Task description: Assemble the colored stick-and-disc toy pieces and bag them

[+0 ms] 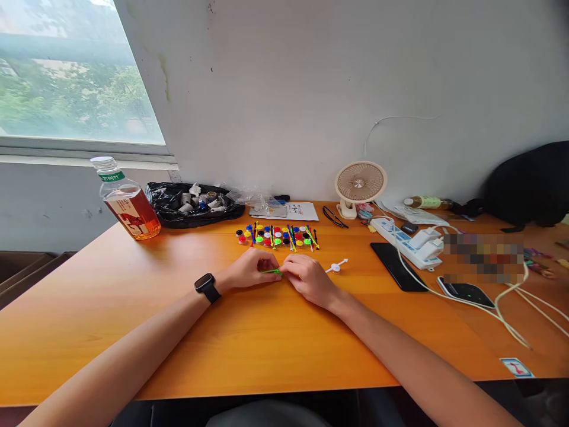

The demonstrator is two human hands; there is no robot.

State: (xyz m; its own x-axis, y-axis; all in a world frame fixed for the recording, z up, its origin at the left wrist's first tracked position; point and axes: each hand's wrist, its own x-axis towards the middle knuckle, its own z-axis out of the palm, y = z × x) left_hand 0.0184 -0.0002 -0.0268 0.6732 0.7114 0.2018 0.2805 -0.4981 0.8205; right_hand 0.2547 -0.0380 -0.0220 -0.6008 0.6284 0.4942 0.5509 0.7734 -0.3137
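My left hand [251, 268], with a black watch on its wrist, and my right hand [306, 277] meet at the middle of the orange desk [133, 308]. Both are closed in a pinch on a small green stick piece [272, 271] held between them just above the desk. Beyond the hands lies a row of several coloured round caps and thin sticks [278, 235]. A white stick with a round hub [336, 267] lies just right of my right hand.
A bottle of amber drink [127, 201] stands far left, next to a black bag of small parts [193, 204]. A small desk fan [359, 187], glasses, a white power strip [406, 240], a black phone [398, 265] and cables occupy the right side.
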